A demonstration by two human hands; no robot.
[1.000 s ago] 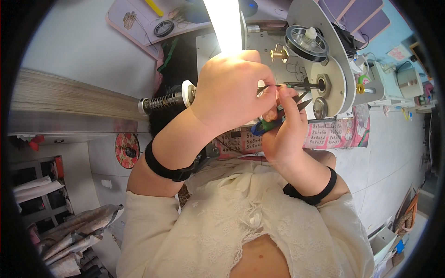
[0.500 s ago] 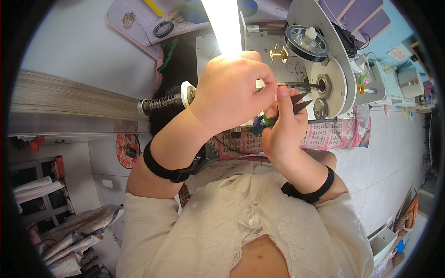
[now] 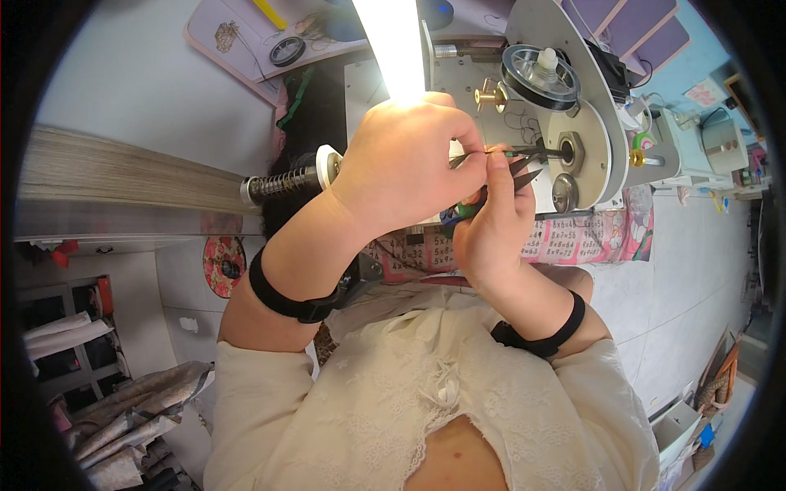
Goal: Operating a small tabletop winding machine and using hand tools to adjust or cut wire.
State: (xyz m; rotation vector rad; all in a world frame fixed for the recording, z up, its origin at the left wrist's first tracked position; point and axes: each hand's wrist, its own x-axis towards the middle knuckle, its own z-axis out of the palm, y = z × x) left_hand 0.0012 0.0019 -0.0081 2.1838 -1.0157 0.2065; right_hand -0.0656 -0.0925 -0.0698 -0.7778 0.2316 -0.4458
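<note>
My left hand (image 3: 409, 168) is closed, thumb and forefinger pinching a thin dark strand (image 3: 463, 156) in front of a machine's spindle (image 3: 558, 153). The strand runs in line with the spindle, which sticks out through a large hex nut (image 3: 572, 153). My right hand (image 3: 501, 233) is closed around a pair of scissors whose dark pointed blades (image 3: 526, 177) stick out to the right past my fingers. Part of a blue and green handle shows under the palm. The right thumb tip also presses at the strand, touching the left fingertips. The exact grip on the strand is partly hidden.
Above the hands shines a bright lamp (image 3: 391, 49). A clear thread spool (image 3: 540, 78) and a brass fitting (image 3: 490, 96) sit on the machine. A spring-loaded shaft (image 3: 282, 185) lies left of my wrist. Pink printed cloth (image 3: 573, 237) covers the near edge.
My right hand has shifted slightly left, and the scissors have turned a little in it, with less of the handle showing. A dark strand now shows between the left fingers.
</note>
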